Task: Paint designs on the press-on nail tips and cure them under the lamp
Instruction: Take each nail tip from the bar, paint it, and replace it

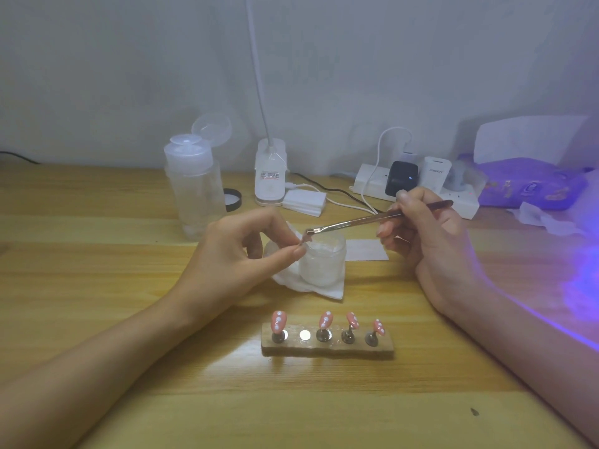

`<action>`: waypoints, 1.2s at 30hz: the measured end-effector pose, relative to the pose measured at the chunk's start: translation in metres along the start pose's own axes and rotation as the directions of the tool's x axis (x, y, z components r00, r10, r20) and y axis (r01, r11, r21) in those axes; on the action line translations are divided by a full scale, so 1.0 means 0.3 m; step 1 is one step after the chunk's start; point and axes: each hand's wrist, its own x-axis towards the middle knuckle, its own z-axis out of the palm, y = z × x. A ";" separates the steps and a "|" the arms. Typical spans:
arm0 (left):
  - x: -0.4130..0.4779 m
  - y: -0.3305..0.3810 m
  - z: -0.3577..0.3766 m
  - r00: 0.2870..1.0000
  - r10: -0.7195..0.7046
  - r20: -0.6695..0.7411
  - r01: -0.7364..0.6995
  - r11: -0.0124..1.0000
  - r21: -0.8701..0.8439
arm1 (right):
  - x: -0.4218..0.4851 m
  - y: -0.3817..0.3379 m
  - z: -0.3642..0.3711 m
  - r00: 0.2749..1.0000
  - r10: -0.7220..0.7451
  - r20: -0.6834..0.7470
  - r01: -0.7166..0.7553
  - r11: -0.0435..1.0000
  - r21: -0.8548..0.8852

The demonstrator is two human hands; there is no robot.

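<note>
Progress, judged from the layout: four pink press-on nail tips (278,320) with white dots stand on metal pegs along a rough wooden holder block (327,348), lower centre of the frame, on the pale wooden desk (194,400). Dot designs look applied on all four. Second slot from the left shows only a bare silver disc (304,335), so a fifth tip appears to be missing or elsewhere. Violet glow (580,280) spills in at the right edge, probably the curing lamp; the lamp itself is not clearly seen. Curing of these four cannot be confirmed.

Right hand (431,231), centre right, fingers curled round a thin rose-gold nail brush (353,221), pen-style. Left hand (240,251), thumb and forefinger pinched on the brush's tip, above a frosted glass jar (321,260) that sits on a white wipe (311,288). Whether anything small lies between those fingers, cannot tell. Likely brush cleaning or reshaping between coats.

Writing: white plug-in charger (436,171), upper right, reads "PISEN". Sticker on the white desk-lamp base (269,175), upper centre, is printed but illegible.
</note>
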 end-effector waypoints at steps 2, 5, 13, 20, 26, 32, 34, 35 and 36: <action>0.000 0.000 0.001 1.000 -0.006 -0.001 0.006 1.000 -0.008 | -0.001 0.004 0.001 1.000 0.014 0.000 -0.014 0.999 -0.035; 0.000 -0.001 0.000 1.000 -0.006 0.001 0.006 1.000 -0.021 | 0.004 0.007 -0.003 0.999 0.018 -0.051 -0.019 1.000 -0.022; 0.001 -0.006 -0.002 0.999 -0.038 -0.006 0.038 0.998 -0.051 | 0.003 0.006 -0.001 0.999 0.021 -0.025 -0.022 0.999 -0.037; 0.002 -0.009 -0.002 0.999 -0.048 -0.004 0.048 0.997 -0.060 | 0.000 0.007 -0.002 1.000 0.021 -0.001 -0.021 0.999 -0.047; 0.003 -0.010 -0.002 0.999 -0.049 -0.002 0.049 0.997 -0.060 | -0.001 -0.004 0.000 1.000 0.000 0.002 0.000 1.000 0.018; 0.002 -0.012 -0.003 0.999 -0.035 -0.001 0.035 0.998 -0.059 | 0.003 0.008 -0.003 0.999 0.023 -0.033 -0.024 0.999 -0.033; 0.002 -0.011 -0.002 1.000 -0.030 -0.004 0.030 0.998 -0.050 | 0.003 0.003 -0.005 1.000 0.003 -0.022 -0.004 1.000 -0.017; 0.001 -0.011 -0.001 1.000 -0.028 -0.006 0.028 0.999 -0.044 | 0.003 0.002 -0.004 1.000 -0.004 -0.006 0.003 1.000 -0.019; 0.000 -0.010 -0.001 1.000 -0.027 -0.009 0.027 0.999 -0.039 | 0.001 0.003 -0.003 1.000 -0.002 0.007 0.002 1.000 -0.031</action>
